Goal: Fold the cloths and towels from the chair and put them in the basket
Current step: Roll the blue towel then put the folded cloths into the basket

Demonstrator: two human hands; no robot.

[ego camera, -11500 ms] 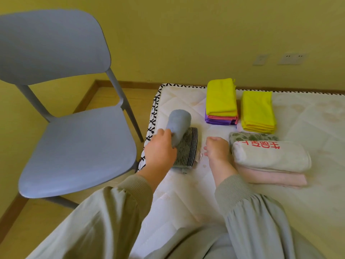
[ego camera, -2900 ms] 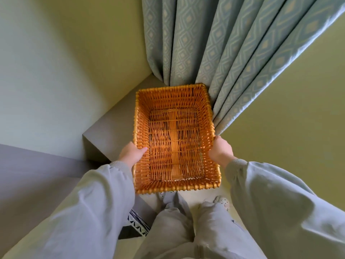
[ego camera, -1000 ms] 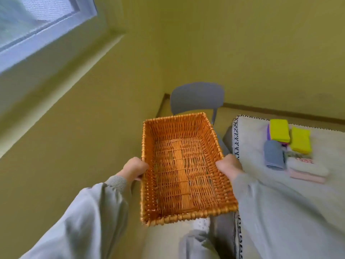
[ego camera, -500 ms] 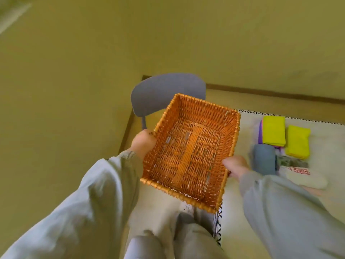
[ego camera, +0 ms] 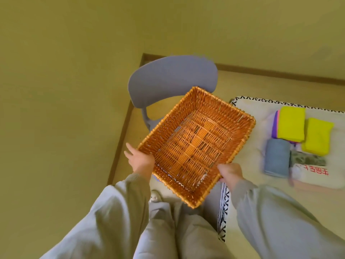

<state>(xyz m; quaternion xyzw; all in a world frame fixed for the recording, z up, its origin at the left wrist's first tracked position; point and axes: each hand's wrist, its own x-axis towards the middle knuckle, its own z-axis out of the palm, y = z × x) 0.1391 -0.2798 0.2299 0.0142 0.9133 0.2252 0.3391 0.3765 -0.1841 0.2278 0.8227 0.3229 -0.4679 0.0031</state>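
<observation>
I hold an empty orange wicker basket [ego camera: 240, 116] in the air, turned at an angle above the grey chair [ego camera: 171, 79]. My left hand [ego camera: 140, 160] grips its left rim and my right hand [ego camera: 230, 172] grips its near right rim. Folded cloths lie on the white mattress [ego camera: 248, 107] to the right: two yellow stacks [ego camera: 291, 124] [ego camera: 317, 135], a blue-grey towel [ego camera: 276, 157], a patterned green cloth [ego camera: 306, 158] and a white towel with red writing [ego camera: 315, 175].
Yellow-green walls close in at left and behind. A brown skirting board [ego camera: 119, 144] runs along the floor. My legs and a white shoe [ego camera: 155, 196] stand between the chair and the mattress edge.
I have turned to the right and downward with the basket. It has swung over the chair seat, closer to the mattress. The folded piles now sit nearer in view.
</observation>
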